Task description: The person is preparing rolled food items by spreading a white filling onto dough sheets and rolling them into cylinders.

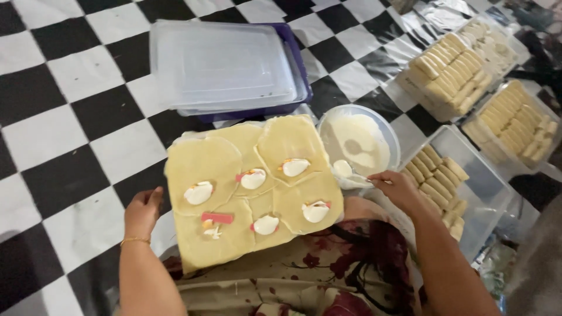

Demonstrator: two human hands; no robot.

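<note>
Both arms are showing bare to the frame edge, no sleeves or gloves on either of the hands. The left hand (142, 212) is wearing a thin gold bangle (135, 240) at the wrist. The lap is wearing beige fabric (328, 275) with dark red floral print.

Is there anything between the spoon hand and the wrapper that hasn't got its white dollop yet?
Nothing visible. The right hand holds a loaded spoon at the bowl rim, beside the wrappers. The sparsely filled wrapper lies across the board; only flat, already filled wrappers lie between, nothing upright.
</note>
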